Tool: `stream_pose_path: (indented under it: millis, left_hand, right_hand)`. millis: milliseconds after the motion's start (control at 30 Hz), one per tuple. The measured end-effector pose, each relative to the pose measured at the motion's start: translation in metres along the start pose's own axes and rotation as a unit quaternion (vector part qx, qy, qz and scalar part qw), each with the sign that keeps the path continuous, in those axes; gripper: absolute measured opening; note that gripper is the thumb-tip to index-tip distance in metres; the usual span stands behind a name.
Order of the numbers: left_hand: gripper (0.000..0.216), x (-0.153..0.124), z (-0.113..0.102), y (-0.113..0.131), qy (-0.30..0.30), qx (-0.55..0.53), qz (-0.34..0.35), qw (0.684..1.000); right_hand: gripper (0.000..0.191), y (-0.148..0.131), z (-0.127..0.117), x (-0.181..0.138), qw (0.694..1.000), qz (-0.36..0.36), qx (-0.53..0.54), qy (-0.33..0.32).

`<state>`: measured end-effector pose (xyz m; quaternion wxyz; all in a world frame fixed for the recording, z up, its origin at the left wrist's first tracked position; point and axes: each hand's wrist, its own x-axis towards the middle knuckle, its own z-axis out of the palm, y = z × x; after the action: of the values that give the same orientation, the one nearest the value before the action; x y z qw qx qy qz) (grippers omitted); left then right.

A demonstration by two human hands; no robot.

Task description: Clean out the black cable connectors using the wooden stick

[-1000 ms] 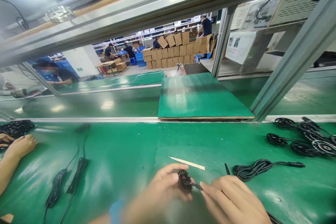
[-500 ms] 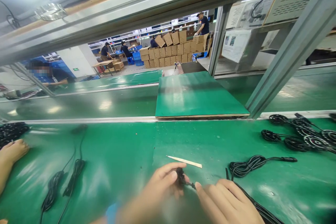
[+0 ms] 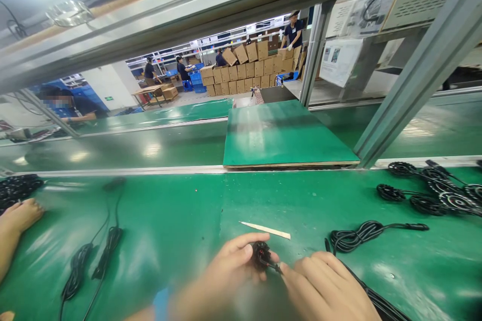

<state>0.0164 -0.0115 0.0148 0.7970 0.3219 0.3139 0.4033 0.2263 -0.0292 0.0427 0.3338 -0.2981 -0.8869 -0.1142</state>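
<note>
Between the thumb and fingers of my left hand (image 3: 237, 258) sits a small round black part (image 3: 260, 255) with some red showing inside it. A short black cable (image 3: 274, 266) comes out of its right side. My right hand (image 3: 327, 281) pinches that cable near the part, its fingers closed. Just beyond my hands lies a thin pale pointed stick (image 3: 265, 230). Beside my right hand a coiled black cable (image 3: 352, 235) rests on the green bench, with more black cable (image 3: 384, 303) running under or past that hand.
Black ring-shaped parts with cables (image 3: 448, 193) lie at the right. Two cable bundles (image 3: 77, 266) are on the left, near another person's hand (image 3: 24, 215) by a black pile (image 3: 18, 188). A raised green board (image 3: 286, 135) and a metal post (image 3: 414, 65) stand ahead.
The round black part has turned slightly in my left hand, so its inside with red shows more. Both hands keep their hold. A distant worker by the cartons has turned.
</note>
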Motion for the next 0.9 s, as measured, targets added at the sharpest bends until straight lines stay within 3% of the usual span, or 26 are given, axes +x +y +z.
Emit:
stream_pose_path:
  millis: [133, 333, 733, 900]
  left_hand:
    - [0.054, -0.002, 0.000, -0.001, 0.016, 0.101, 0.022, 0.995]
    - [0.060, -0.008, 0.003, -0.005, 0.053, 0.271, 0.051, 0.960]
    - [0.029, -0.007, 0.022, 0.002, 0.061, 0.371, 0.017, 0.926]
    - [0.029, -0.010, 0.022, 0.004, 0.045, 0.339, 0.000, 0.940]
  right_hand:
    - [0.042, 0.000, 0.009, -0.003, 0.999, 0.021, -0.020, 0.023]
    - [0.044, -0.006, 0.022, -0.006, 0.996, 0.048, -0.044, 0.066]
    - [0.044, -0.016, 0.029, -0.007, 0.993, 0.072, -0.026, 0.094]
    - [0.042, -0.017, 0.036, -0.014, 0.995, 0.063, 0.023, 0.076]
